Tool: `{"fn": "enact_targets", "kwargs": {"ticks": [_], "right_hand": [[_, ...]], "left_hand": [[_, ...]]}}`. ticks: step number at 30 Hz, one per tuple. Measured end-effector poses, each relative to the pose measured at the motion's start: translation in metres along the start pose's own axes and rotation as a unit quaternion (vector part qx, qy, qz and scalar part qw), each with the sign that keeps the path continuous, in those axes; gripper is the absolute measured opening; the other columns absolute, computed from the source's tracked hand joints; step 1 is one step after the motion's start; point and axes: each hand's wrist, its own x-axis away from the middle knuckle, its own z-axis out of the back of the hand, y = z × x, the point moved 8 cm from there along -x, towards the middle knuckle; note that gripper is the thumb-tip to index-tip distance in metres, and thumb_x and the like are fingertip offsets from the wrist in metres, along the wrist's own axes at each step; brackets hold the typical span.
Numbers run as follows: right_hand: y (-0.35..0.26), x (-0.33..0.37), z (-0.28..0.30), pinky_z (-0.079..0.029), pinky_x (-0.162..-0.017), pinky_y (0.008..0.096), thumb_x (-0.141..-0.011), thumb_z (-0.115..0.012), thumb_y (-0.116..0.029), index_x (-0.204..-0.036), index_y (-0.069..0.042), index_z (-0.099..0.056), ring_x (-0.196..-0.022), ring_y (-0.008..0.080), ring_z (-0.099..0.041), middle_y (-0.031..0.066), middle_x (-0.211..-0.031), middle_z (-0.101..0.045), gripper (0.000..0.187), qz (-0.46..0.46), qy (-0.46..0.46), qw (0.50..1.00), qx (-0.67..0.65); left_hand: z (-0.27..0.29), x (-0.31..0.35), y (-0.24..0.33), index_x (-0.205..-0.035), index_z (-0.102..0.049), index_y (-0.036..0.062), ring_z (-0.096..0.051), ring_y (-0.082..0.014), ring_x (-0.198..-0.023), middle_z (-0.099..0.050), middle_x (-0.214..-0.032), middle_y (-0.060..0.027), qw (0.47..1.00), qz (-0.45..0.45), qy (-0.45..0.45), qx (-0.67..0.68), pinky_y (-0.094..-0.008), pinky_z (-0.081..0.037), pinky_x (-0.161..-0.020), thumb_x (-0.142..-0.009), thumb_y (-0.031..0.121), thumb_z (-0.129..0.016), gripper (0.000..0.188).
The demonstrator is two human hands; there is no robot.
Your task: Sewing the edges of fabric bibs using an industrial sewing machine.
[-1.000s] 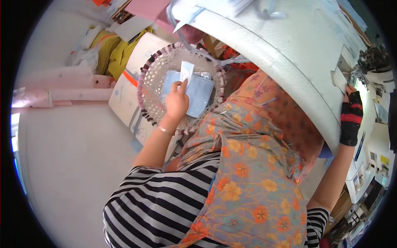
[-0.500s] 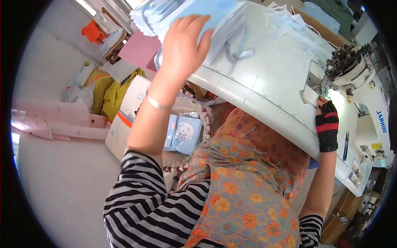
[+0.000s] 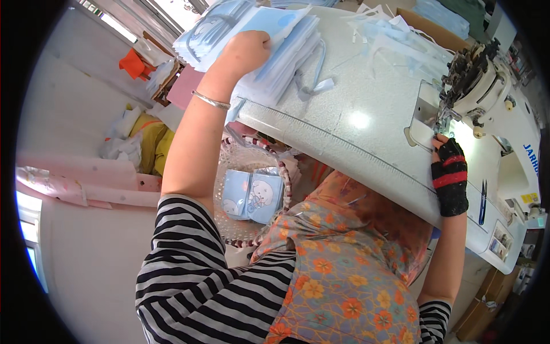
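Observation:
On the sewing table (image 3: 366, 132), at the far left, lies a stack of light-blue and white fabric pieces (image 3: 286, 63). My left hand (image 3: 247, 53) rests on top with its fingers curled in, closed on the uppermost fabric piece (image 3: 286, 26); its fingertips are partly hidden. My right hand (image 3: 451, 178) wears a black fingerless glove with red stripes. Its fingers are pressed together at the plate beneath the head of a white sewing machine (image 3: 487, 97). Whatever they may hold there is too small to make out.
A woven basket (image 3: 285, 189) with packaged blue fabric pieces (image 3: 252, 195) stands below the table edge. Thread snippers (image 3: 483, 202) lie right of my glove. White and pale-blue scraps (image 3: 401, 49) and a cardboard box (image 3: 429, 28) are at the back; a blue strip (image 3: 319, 69) lies beside the stack.
My left hand, spread above the stack before, has come down on it and its fingers have curled in. My right hand stays by the machine's plate. The view has shifted a little.

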Motion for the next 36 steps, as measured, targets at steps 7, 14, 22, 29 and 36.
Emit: {"fn": "enact_targets", "kwargs": {"ticks": [7,14,22,29,36], "right_hand": [[-0.011,0.0,0.005,-0.048,-0.094,0.0391,-0.082,-0.058,0.001,-0.104,-0.003,-0.067,-0.106,0.033,-0.061,0.0153,-0.114,-0.065,0.024,0.014,0.012,1.0,-0.021],[0.002,0.01,0.011,-0.046,-0.098,0.037,-0.082,-0.059,0.0,-0.111,-0.004,-0.067,-0.112,0.0304,-0.059,0.0128,-0.123,-0.062,0.031,-0.049,0.037,0.995,-0.074],[-0.043,0.04,0.012,-0.048,-0.095,0.0425,-0.077,-0.055,0.003,-0.108,-0.007,-0.067,-0.111,0.0363,-0.059,0.0159,-0.118,-0.063,0.035,0.012,-0.013,0.998,-0.056],[-0.049,0.044,0.016,-0.048,-0.096,0.0449,-0.079,-0.058,0.002,-0.108,-0.008,-0.066,-0.111,0.0363,-0.059,0.016,-0.118,-0.063,0.032,0.018,-0.002,0.999,-0.036],[-0.045,0.046,0.016,-0.048,-0.097,0.0442,-0.077,-0.059,0.003,-0.107,-0.008,-0.066,-0.112,0.036,-0.059,0.0156,-0.118,-0.063,0.032,0.003,0.007,0.999,-0.043]], "left_hand": [[0.032,0.001,0.009,-0.107,-0.069,0.0049,-0.065,-0.0379,-0.091,-0.068,-0.096,-0.0207,0.996,-0.037,0.033,0.079,-0.0427,-0.051,-0.084,-0.078,0.009,-0.053,0.033],[-0.046,0.087,0.22,-0.095,-0.065,-0.0008,-0.063,-0.0411,-0.083,-0.066,-0.087,-0.0217,0.925,-0.32,-0.129,0.161,-0.0493,-0.05,-0.076,-0.078,0.01,-0.055,0.022],[-0.089,0.131,0.302,-0.091,-0.062,-0.001,-0.06,-0.0412,-0.081,-0.063,-0.08,-0.0219,0.86,-0.289,-0.279,0.314,-0.0496,-0.048,-0.076,-0.084,0.021,-0.059,0.023],[-0.085,0.087,0.309,-0.084,-0.061,0.0008,-0.061,-0.0347,-0.093,-0.063,-0.102,-0.016,0.878,-0.377,0.093,0.279,-0.0453,-0.051,-0.08,-0.078,0.011,-0.067,0.013],[-0.096,0.091,0.312,-0.091,-0.061,0.0025,-0.062,-0.0342,-0.098,-0.063,-0.111,-0.013,0.871,-0.369,0.045,0.322,-0.0423,-0.052,-0.082,-0.075,0.006,-0.066,0.017]]}}
